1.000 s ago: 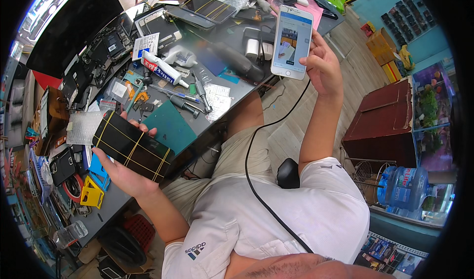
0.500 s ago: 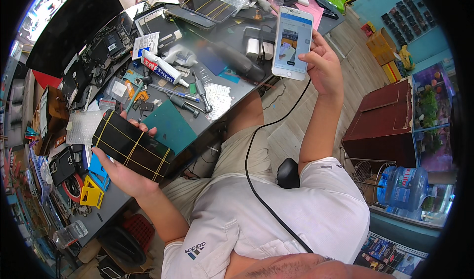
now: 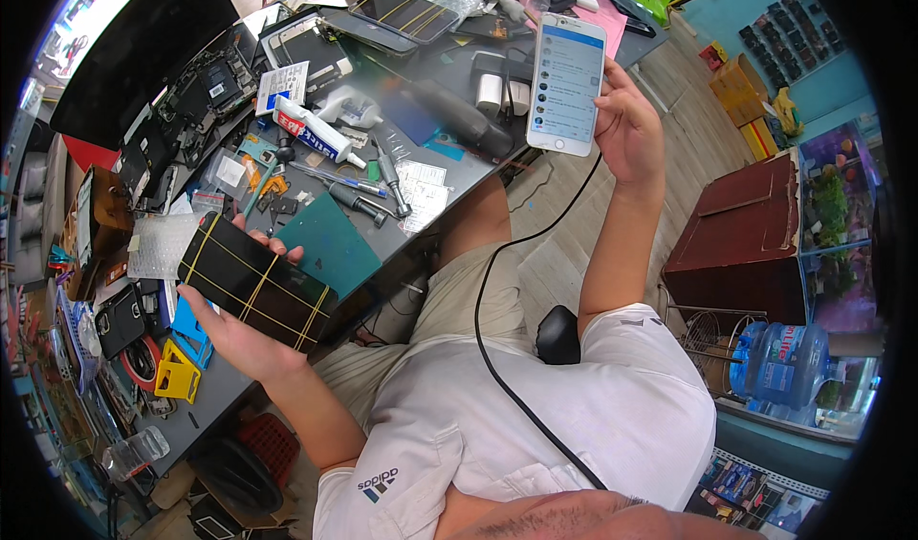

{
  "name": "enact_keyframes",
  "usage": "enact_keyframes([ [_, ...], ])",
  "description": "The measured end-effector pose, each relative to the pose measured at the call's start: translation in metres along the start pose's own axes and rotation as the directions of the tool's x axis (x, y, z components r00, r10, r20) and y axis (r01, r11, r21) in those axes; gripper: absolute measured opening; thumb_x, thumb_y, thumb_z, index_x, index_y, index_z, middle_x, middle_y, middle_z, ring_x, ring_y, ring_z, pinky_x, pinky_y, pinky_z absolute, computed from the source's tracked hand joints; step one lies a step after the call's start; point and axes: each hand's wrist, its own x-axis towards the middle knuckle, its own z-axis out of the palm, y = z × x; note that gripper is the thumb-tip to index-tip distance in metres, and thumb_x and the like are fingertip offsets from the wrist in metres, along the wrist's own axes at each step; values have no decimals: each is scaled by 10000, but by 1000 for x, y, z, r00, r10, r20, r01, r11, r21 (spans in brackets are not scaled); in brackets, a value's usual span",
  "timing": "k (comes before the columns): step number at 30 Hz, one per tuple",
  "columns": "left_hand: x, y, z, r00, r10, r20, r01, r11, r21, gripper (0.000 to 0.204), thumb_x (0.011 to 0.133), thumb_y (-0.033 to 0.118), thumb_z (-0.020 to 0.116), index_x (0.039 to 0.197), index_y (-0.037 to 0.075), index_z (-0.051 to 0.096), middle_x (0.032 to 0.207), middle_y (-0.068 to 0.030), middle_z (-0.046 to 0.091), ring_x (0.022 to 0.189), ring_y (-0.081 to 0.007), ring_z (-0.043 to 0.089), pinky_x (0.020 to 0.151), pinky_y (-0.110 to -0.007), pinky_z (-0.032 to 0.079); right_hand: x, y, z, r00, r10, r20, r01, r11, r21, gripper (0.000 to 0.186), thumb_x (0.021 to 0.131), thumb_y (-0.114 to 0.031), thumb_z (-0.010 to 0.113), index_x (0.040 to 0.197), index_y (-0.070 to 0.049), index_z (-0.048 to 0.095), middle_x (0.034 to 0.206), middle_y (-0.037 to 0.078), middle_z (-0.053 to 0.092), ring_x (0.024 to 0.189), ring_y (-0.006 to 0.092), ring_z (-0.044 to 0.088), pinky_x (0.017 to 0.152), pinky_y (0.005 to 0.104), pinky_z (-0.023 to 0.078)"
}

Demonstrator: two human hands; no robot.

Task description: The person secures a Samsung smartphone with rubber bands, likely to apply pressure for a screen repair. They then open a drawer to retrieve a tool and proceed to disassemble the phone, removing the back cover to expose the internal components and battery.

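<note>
In my right hand (image 3: 626,124) is a white smartphone (image 3: 564,86), held upright by its right edge. Its lit screen shows a list with small round pictures. My left hand (image 3: 244,339) grips a black phone (image 3: 253,282) wrapped in several yellow rubber bands, its dark face turned up. The fingertips curl over its far edge and the thumb lies along the near side; the palm is mostly hidden beneath. Under and beside that phone lies a teal mat (image 3: 330,244) at the desk's edge. Bubble wrap (image 3: 164,246) is just left of it.
The grey desk (image 3: 387,239) carries a white-and-blue tube (image 3: 316,131), screwdrivers (image 3: 359,203), a dark monitor (image 3: 134,57) and another rubber-banded device (image 3: 406,12). A yellow phone stand (image 3: 177,373) stands near the left edge. A black cable (image 3: 488,291) runs down across my shirt.
The white smartphone's screen has switched from a picture to a list. My right thumb has drawn back from the screen toward the edge. My left hand and the banded phone stay put.
</note>
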Motion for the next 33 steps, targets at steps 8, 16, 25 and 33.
enact_keyframes([
  [8, 0, 0, -1, 1000, -3, 8, 3, 1000, -10, 864, 1092, 655, 360, 1577, -60, 373, 1239, -173, 556, 1129, -296, 553, 1049, -495, 464, 4, 3, 3, 975, -28, -220, 29, 1000, -3, 357, 1021, -114, 581, 1327, 68, 545, 1246, 160, 709, 1093, 218, 740, 939, 355, 617],
  [16, 0, 0, -2, 1000, -2, 20, 2, 1000, -16, 856, 1095, 648, 357, 1574, -62, 376, 1239, -174, 561, 1128, -298, 555, 1049, -497, 464, 7, 2, -5, 947, 15, -320, -19, 1000, -9, 416, 968, -74, 647, 1347, 65, 542, 1222, 148, 712, 1089, 227, 730, 950, 361, 600],
  [25, 0, 0, -3, 1000, -5, 23, 6, 1000, -25, 862, 1092, 650, 368, 1574, -64, 374, 1246, -179, 560, 1133, -303, 557, 1056, -501, 465, 7, 8, -3, 972, -113, -206, 88, 988, -127, 715, 786, 146, 591, 1472, 105, 389, 1349, 224, 622, 1215, 303, 680, 1027, 402, 571],
  [33, 0, 0, -3, 1000, -7, 19, 7, 1000, -25, 868, 1091, 654, 370, 1575, -66, 372, 1248, -181, 561, 1132, -305, 556, 1054, -502, 467, 6, 6, -1, 972, -87, -217, 65, 992, -104, 672, 813, 129, 608, 1452, 97, 403, 1331, 220, 635, 1234, 307, 677, 1047, 413, 568],
])
